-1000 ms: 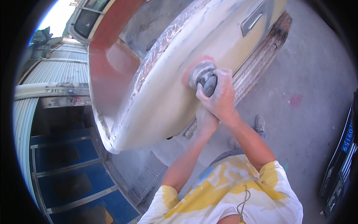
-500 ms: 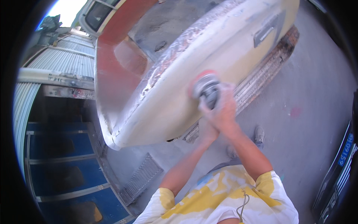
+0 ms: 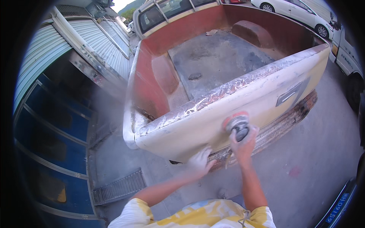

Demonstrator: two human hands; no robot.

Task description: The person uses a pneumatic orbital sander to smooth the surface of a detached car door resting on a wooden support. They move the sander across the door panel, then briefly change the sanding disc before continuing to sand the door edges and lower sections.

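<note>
A round power sander [image 3: 238, 122] with a reddish pad lies against the pale, patchy tailgate [image 3: 178, 131] of a pickup truck. My right hand [image 3: 244, 142] is wrapped round the sander's dark body. Farther left, my left hand [image 3: 199, 159] has its fingers apart near the tailgate's lower edge, apparently resting on it; it holds nothing that I can see and is slightly blurred. Along the tailgate's top runs a crinkled, shiny strip [image 3: 224, 91]. A recessed handle [image 3: 289, 95] sits in the panel to the right of the sander.
Below the tailgate juts a worn, rusty bumper [image 3: 273, 131]. The red truck bed [image 3: 220, 53] has a dusty floor. Blue panelled doors [image 3: 49, 140] and a floor grate [image 3: 119, 186] lie left. A white car [image 3: 292, 13] and another vehicle [image 3: 348, 53] stand right.
My left hand has come away from beside the right hand and moved left to the tailgate's lower edge. The view has swung up, showing more of the truck bed. The sander stays on the panel.
</note>
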